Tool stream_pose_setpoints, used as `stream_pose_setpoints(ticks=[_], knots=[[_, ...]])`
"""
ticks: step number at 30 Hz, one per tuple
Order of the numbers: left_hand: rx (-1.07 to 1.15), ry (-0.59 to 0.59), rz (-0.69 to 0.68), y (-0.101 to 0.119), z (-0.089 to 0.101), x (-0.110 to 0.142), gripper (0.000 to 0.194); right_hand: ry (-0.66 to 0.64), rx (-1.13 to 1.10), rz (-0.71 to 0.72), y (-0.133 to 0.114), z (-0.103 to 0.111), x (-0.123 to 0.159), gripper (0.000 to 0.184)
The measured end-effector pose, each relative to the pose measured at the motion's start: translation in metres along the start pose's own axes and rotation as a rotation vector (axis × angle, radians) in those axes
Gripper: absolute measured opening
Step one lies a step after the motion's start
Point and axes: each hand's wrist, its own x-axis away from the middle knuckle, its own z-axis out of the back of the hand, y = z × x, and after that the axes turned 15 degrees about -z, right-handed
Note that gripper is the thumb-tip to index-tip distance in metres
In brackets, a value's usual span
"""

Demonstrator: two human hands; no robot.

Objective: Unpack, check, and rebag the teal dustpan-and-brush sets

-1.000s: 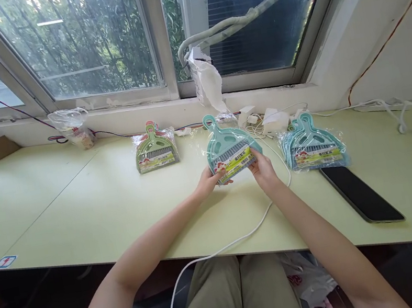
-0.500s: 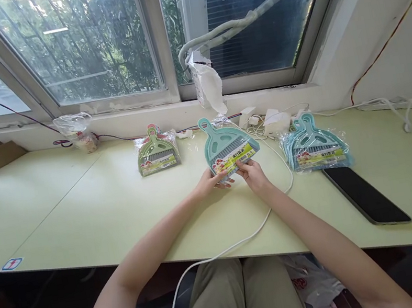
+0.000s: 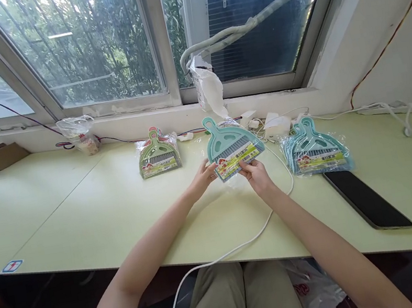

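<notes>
A light-blue dustpan and brush set [image 3: 230,139] with a yellow-green label is held tilted above the table between my hands. My left hand [image 3: 204,178] grips its lower left edge, with the fingers partly behind it. At the lower right edge, my right hand [image 3: 256,176] pinches it near the label, thumb in front. To the right lies a pile of light-blue dustpan sets [image 3: 314,148] in clear wrapping. Further left rests a green dustpan set [image 3: 157,157], also wrapped, with a red one showing behind it.
A black phone [image 3: 367,199] lies at the right, touching the blue pile. A white cable [image 3: 245,243] crosses the table [image 3: 143,228] and hangs over its front edge. Along the back stand a plastic bag [image 3: 81,136], a cardboard box [image 3: 5,155] and a tissue pack [image 3: 207,84].
The held dustpan set has shifted slightly to the right and turned a little. My left hand's fingers have moved up along its left edge.
</notes>
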Motion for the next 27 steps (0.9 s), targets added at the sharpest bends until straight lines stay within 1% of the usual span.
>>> stream_pose_setpoints(ticks=[1, 3, 6, 8, 9, 10, 11, 13, 15, 17, 19, 23, 27], knots=[[-0.005, 0.026, -0.001, 0.0, -0.005, 0.002, 0.067, -0.003, 0.01, -0.003, 0.002, -0.002, 0.0, 0.031], [-0.018, 0.003, 0.041, -0.001, -0.018, 0.009, 0.065, -0.003, 0.013, 0.01, 0.005, -0.005, 0.002, 0.03], [0.013, -0.138, 0.126, -0.003, -0.032, 0.021, 0.067, 0.04, -0.026, 0.064, 0.005, -0.007, 0.003, 0.027], [0.051, -0.228, 0.156, -0.007, -0.036, 0.025, 0.069, 0.071, -0.047, 0.079, 0.003, -0.006, 0.003, 0.025], [0.063, -0.243, 0.156, -0.009, -0.036, 0.025, 0.07, 0.077, -0.051, 0.08, 0.001, -0.005, 0.002, 0.025], [0.069, -0.233, 0.146, -0.011, -0.034, 0.023, 0.071, 0.074, -0.053, 0.077, 0.0, -0.005, 0.002, 0.026], [0.069, -0.197, 0.121, -0.012, -0.032, 0.02, 0.071, 0.063, -0.052, 0.071, 0.0, -0.004, 0.002, 0.027], [0.052, -0.081, 0.049, -0.013, -0.026, 0.014, 0.07, 0.033, -0.043, 0.047, 0.001, -0.004, 0.002, 0.03], [-0.006, 0.029, -0.021, -0.01, -0.02, 0.009, 0.067, 0.004, -0.02, 0.01, 0.005, -0.006, 0.003, 0.032], [-0.1, 0.093, -0.065, -0.005, -0.017, 0.006, 0.064, -0.009, 0.002, -0.023, 0.008, -0.008, 0.004, 0.031], [-0.179, 0.104, -0.053, 0.0, -0.018, 0.007, 0.061, -0.008, 0.021, -0.045, 0.009, -0.009, 0.004, 0.029], [-0.218, 0.05, 0.046, 0.003, -0.023, 0.011, 0.059, 0.009, 0.046, -0.062, 0.007, -0.006, 0.001, 0.023], [-0.239, 0.046, 0.06, 0.001, -0.023, 0.011, 0.058, 0.043, 0.044, -0.109, 0.007, -0.001, -0.004, 0.016]])
